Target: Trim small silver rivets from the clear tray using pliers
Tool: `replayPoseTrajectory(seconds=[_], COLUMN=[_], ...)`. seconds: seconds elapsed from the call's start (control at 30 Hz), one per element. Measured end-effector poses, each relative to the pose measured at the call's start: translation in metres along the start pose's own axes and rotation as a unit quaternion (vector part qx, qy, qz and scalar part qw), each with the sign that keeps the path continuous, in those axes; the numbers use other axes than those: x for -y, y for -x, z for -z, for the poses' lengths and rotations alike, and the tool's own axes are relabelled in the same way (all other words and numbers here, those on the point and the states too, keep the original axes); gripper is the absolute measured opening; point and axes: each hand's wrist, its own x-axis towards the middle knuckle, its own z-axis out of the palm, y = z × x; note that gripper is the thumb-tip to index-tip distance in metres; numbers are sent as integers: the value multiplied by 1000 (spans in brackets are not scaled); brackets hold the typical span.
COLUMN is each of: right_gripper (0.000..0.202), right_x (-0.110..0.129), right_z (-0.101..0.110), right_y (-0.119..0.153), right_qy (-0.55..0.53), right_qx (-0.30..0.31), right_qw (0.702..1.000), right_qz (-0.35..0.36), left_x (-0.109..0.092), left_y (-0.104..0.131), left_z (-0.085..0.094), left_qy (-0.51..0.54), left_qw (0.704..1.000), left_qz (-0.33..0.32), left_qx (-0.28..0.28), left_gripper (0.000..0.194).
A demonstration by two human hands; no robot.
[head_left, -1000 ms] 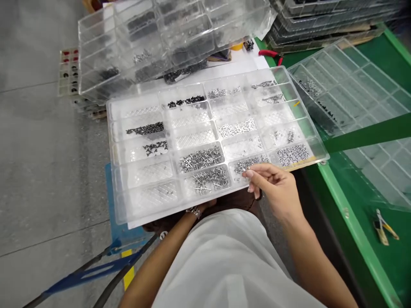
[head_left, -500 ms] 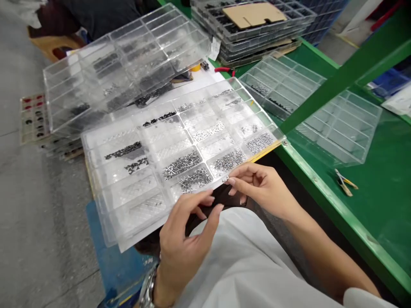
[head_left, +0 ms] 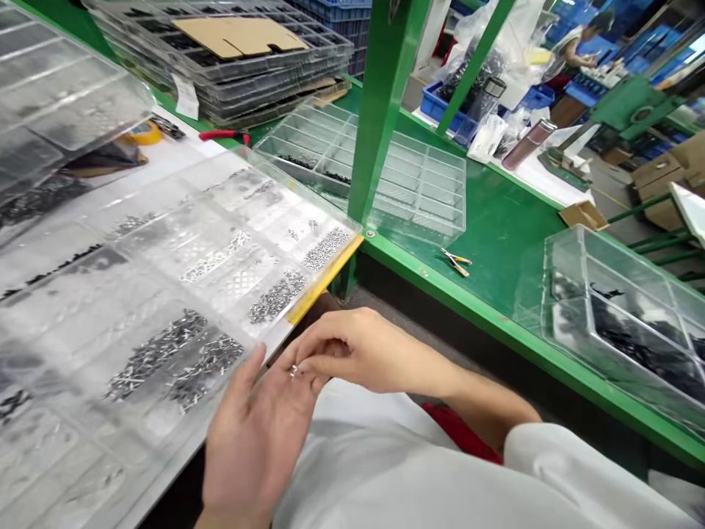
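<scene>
My right hand (head_left: 363,349) pinches a tiny silver metal piece (head_left: 294,372) between thumb and fingers; its exact kind is too small to tell. Beneath it, my left hand (head_left: 256,433) is turned palm up with the thumb spread, its fingers stretched out and partly covered by the right hand. Whether the piece rests on the left palm I cannot tell. Just beyond both hands lies a clear compartment tray (head_left: 132,294). Its sections hold silver pin-like parts (head_left: 157,353), short silver pieces (head_left: 278,295) and flat bright pieces (head_left: 214,257).
A green post (head_left: 380,110) rises from the green bench (head_left: 496,242). On the bench are a clear divided tray (head_left: 424,184), small nippers (head_left: 456,262) and a box of black parts (head_left: 633,316). Stacked trays (head_left: 231,84) stand behind; a person (head_left: 576,55) sits far off.
My view has swung to the right. The right hand has brought the small silver piece over the left hand, which has turned palm up. The two hands now meet.
</scene>
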Motion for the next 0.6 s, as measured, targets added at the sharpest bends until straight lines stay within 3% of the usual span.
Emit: replayPoseTrajectory(seconds=[0.1, 0.2, 0.23, 0.27, 0.33, 0.4, 0.47, 0.53, 0.6], right_gripper=[21, 26, 29, 34, 50, 63, 72, 72, 61], right_x=[6, -13, -26, -42, -79, -120, -159, -187, -199], right_z=[5, 32, 47, 64, 100, 132, 153, 162, 164], right_y=[1, 13, 20, 30, 49, 62, 70, 76, 83], right_qy=[55, 88, 144, 215, 256, 282, 293, 297, 299], right_qx=[-52, -179, -256, -347, -441, -477, -485, -487, -489], right_qw=[995, 978, 956, 913, 857, 825, 814, 811, 809], right_qz=[64, 58, 21, -29, -76, -109, -128, -133, -128], left_x=[4, 1, -1, -4, -9, -15, -22, -30, -38], left_y=[-14, -23, -24, -24, -22, -18, -14, -11, -5], left_z=[-9, -15, -15, -15, -14, -12, -7, -2, 3], left_qy=[78, 119, 131, 142, 164, 176, 186, 188, 194], left_qw=[997, 991, 990, 988, 986, 982, 979, 976, 972], left_qz=[-17, -18, -17, -19, -40, -65, -79, -98, -116], left_qx=[-19, -56, -56, -49, -19, 13, 39, 50, 59], left_gripper=[52, 60, 61, 63, 67, 71, 71, 71, 71])
